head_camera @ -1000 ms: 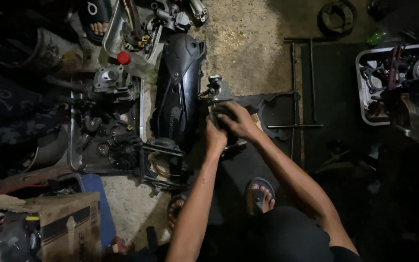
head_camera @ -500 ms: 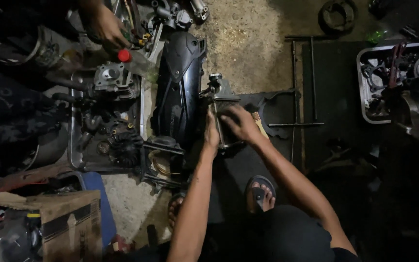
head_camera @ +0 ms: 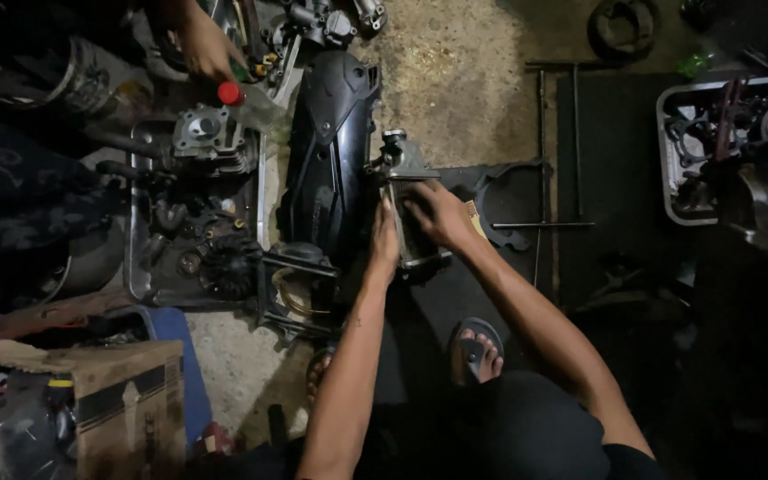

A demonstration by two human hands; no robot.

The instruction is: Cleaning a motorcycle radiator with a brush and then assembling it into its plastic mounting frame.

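Crouched on the workshop floor (head_camera: 455, 80), a person grips a finned radiator (head_camera: 409, 191) beside a black engine cover (head_camera: 331, 142) with 2 hands, left hand (head_camera: 384, 244) clasping its edge, right hand (head_camera: 437, 213) pressed across its face, apparently mid-fitting.

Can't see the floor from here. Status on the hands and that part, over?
Left hand and right hand both gripping the small radiator. Black engine cover right beside it. Another person's hand near the red-capped bottle.
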